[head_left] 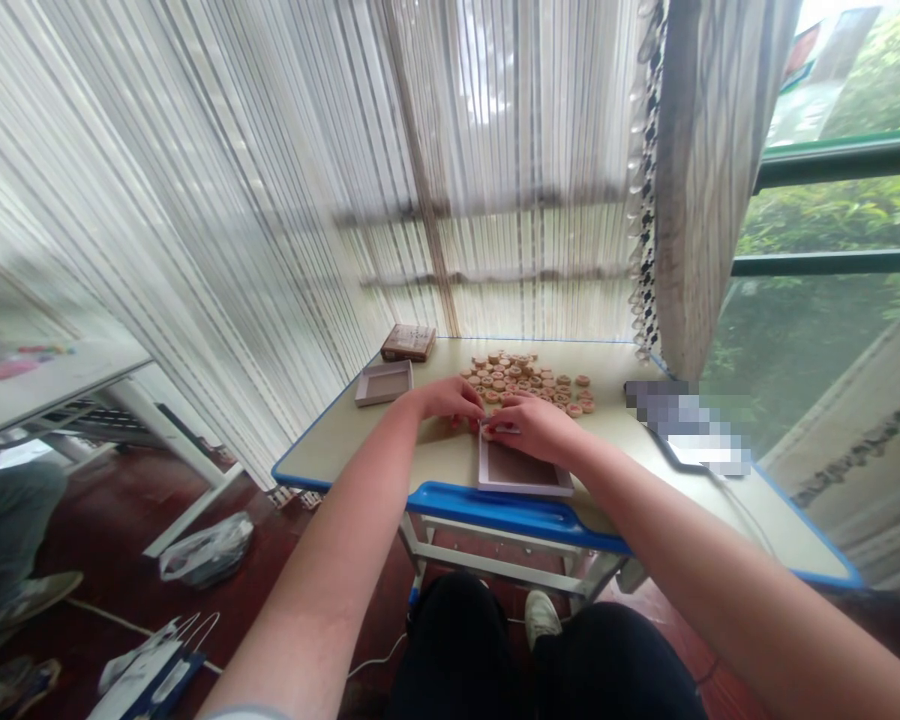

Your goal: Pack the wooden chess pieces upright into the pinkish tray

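Round wooden pieces, which look like Chinese chess pieces [529,380], lie in a loose heap on the cream table. In front of them is a shallow, pale open box [525,490]; its visible inside is bare. My right hand [536,425] reaches over the box's far left corner, its fingers closed around what appears to be one small pale piece. Just left of it, my left hand [450,400] is beside that corner with its fingertips pinched together. What the left fingers hold, if anything, is hidden.
At the table's far left are a second shallow tray [385,384] and a brown printed box [409,342]. A dark device [679,440] with a cable lies on the right. String curtains [510,240] hang behind. A plastic bag [208,548] sits on the floor, left.
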### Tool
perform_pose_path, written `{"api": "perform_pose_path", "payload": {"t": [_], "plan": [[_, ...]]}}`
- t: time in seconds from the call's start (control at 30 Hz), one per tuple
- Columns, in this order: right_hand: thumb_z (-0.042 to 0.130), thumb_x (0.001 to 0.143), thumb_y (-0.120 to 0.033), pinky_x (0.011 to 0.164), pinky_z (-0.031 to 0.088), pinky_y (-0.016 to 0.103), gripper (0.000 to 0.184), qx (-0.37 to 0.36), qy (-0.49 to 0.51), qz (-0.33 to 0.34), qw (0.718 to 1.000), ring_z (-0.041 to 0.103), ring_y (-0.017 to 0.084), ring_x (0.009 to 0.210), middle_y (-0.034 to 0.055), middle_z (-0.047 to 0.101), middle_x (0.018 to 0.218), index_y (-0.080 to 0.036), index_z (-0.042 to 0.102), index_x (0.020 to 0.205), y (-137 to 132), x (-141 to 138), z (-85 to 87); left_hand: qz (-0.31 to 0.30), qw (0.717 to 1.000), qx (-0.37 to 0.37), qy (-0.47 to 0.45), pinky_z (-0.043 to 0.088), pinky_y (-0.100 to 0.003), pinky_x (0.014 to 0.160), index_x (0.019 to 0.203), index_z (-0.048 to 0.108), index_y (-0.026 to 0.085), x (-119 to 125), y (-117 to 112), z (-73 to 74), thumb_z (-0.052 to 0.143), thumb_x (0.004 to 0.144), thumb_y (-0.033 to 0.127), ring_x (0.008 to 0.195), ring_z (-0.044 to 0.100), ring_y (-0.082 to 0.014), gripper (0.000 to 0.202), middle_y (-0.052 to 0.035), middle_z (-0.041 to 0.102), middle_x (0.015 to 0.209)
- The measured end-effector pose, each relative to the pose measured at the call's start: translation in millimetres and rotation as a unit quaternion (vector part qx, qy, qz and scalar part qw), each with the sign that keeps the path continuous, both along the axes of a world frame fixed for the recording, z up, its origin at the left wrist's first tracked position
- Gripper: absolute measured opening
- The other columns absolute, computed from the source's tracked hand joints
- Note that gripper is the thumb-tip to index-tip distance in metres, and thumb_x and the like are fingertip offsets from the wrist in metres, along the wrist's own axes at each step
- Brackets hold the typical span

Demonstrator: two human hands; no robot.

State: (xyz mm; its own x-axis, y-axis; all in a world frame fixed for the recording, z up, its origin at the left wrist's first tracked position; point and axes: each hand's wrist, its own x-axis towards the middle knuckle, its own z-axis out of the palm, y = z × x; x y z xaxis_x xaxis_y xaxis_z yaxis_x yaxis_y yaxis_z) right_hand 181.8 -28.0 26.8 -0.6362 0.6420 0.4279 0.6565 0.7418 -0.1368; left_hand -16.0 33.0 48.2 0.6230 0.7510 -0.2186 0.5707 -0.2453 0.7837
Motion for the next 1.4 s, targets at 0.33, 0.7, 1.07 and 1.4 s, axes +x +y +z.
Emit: {"api": "perform_pose_path", "payload": {"t": [0.33,0.7,1.07,1.4], "plan": [[0.057,0.080,-0.036,0.065,0.040,0.025,0.020,-0.010,0.005,-0.001,1.000,0.055,0.017,0.078,0.0037,0.063,0.082,-0.027,0.071,0.091,0.2,-1.1,-0.6,-0.009,1.000,-0.009,-0.024,0.030,-0.020,0.039,0.070,0.072,0.015,-1.7,2.2,-1.7,0.071,0.058,0.035,0.040,0.045,-0.0063,0.024,-0.0016,0.066,0.059],[0.056,0.081,-0.033,0.067,0.040,0.026,0.019,-0.010,0.008,0.014,1.000,0.055,0.017,0.078,0.0039,0.063,0.081,-0.024,0.070,0.090,2.6,-0.7,-0.4,-0.027,1.000,0.002,-0.010,0.029,-0.020,0.040,0.072,0.071,0.015,-1.3,1.4,-0.1,0.068,0.062,0.037,0.041,0.045,-0.0061,0.025,-0.0019,0.067,0.062],[0.060,0.078,-0.037,0.068,0.041,0.025,0.019,-0.044,0.041,-0.010,0.998,0.056,0.016,0.079,0.0041,0.062,0.086,-0.024,0.070,0.089,4.9,3.4,1.3,0.041,0.999,0.001,-0.002,0.025,-0.018,0.038,0.077,0.069,0.013,-2.1,4.0,-0.7,0.063,0.066,0.034,0.042,0.043,-0.0048,0.025,-0.0031,0.068,0.066],[0.049,0.079,-0.027,0.079,0.043,0.030,0.034,-0.020,0.168,-0.308,0.936,0.057,0.020,0.084,0.0077,0.061,0.095,-0.023,0.063,0.109,51.3,47.3,-10.5,0.122,0.920,0.371,0.039,0.046,-0.027,0.079,0.087,0.072,0.016,6.3,18.3,-16.1,0.055,0.071,0.024,0.081,0.060,-0.0154,0.024,-0.0040,0.069,0.086]]}}
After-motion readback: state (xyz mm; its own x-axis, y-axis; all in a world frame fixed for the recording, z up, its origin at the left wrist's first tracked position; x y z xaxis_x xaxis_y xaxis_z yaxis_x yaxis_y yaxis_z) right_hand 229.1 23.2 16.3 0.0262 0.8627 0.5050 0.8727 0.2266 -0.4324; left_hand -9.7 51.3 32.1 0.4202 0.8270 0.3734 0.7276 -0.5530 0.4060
